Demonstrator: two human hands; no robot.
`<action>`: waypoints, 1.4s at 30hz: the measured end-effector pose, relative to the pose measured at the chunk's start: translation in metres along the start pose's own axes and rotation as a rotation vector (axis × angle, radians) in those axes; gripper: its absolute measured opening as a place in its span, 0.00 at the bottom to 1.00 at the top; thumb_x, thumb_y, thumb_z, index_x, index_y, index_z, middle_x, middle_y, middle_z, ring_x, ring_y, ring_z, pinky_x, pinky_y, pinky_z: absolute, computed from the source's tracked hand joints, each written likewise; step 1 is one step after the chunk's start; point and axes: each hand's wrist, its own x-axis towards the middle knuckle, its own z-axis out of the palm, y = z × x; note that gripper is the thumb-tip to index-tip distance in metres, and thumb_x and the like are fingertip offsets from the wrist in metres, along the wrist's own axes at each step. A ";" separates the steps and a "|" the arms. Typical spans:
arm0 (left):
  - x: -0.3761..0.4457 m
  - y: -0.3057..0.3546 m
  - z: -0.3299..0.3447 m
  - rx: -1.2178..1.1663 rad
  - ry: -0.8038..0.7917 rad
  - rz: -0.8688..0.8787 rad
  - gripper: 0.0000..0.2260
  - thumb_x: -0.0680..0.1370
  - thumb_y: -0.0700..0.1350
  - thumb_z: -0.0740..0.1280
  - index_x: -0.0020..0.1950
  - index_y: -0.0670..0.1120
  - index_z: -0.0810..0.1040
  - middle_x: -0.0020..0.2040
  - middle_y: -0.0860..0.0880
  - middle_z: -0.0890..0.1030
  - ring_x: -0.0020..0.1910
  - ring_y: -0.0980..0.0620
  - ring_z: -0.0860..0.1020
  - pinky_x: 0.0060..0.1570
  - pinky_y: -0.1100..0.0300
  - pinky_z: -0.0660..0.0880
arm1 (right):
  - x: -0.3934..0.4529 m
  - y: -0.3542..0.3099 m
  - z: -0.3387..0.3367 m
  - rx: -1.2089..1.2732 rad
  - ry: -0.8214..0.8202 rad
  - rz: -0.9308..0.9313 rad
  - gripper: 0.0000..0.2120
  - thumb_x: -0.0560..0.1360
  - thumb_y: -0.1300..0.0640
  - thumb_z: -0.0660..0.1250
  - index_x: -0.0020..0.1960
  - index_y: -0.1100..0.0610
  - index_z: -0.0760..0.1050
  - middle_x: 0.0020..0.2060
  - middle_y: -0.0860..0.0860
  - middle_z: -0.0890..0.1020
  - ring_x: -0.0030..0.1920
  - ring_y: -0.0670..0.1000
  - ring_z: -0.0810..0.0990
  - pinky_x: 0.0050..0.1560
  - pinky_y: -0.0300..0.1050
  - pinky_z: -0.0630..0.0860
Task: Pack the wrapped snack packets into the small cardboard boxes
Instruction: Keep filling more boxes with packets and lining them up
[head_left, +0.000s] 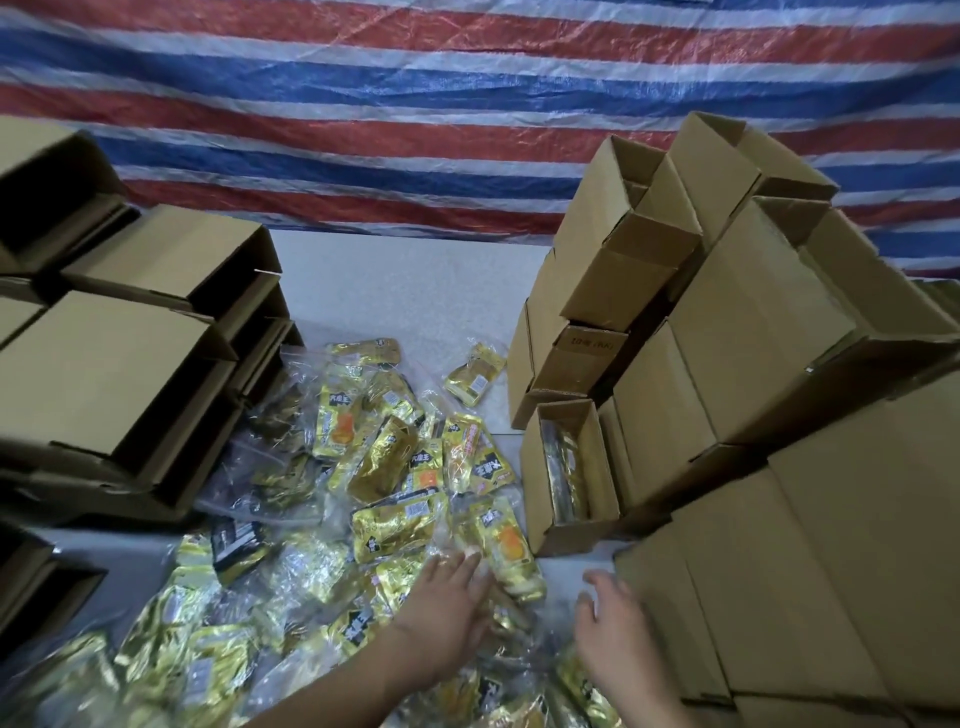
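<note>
- Gold foil snack packets (363, 467) lie heaped on the white table (405, 280); my left hand (447, 603) rests flat on them, fingers straight, gripping nothing.
- My right hand (608, 618) hovers loose and empty beside the near boxes.
- I'd gather one packet cleanly, then slide it in lengthwise.
- The open box (571, 473) just right of the heap already holds packets; the stacked boxes (727, 322) behind show none.

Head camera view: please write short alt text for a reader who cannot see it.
Two bare hands, left hand and right hand, reach over a pile of gold snack packets on a white table. Cardboard boxes are stacked on both sides; one open box already holds packets.
</note>
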 end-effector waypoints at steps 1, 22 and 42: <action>-0.007 -0.001 0.002 -0.007 0.009 -0.008 0.28 0.84 0.60 0.48 0.82 0.52 0.45 0.82 0.47 0.44 0.80 0.45 0.42 0.73 0.48 0.32 | -0.004 0.010 0.010 -0.060 -0.130 0.062 0.20 0.83 0.53 0.57 0.74 0.57 0.65 0.69 0.55 0.70 0.65 0.53 0.72 0.61 0.43 0.70; -0.142 -0.014 0.081 -0.013 -0.020 -0.196 0.34 0.84 0.57 0.54 0.77 0.57 0.29 0.78 0.46 0.32 0.75 0.45 0.31 0.70 0.44 0.29 | -0.060 -0.003 0.076 0.318 -0.424 0.323 0.30 0.83 0.44 0.58 0.79 0.59 0.59 0.79 0.55 0.59 0.73 0.58 0.67 0.68 0.50 0.69; -0.209 -0.147 -0.078 -0.264 0.773 -0.499 0.13 0.81 0.50 0.62 0.63 0.47 0.77 0.60 0.50 0.77 0.58 0.50 0.77 0.60 0.54 0.74 | -0.079 -0.119 0.050 0.010 -0.162 -0.249 0.12 0.83 0.54 0.61 0.61 0.56 0.77 0.47 0.47 0.79 0.42 0.42 0.77 0.35 0.34 0.70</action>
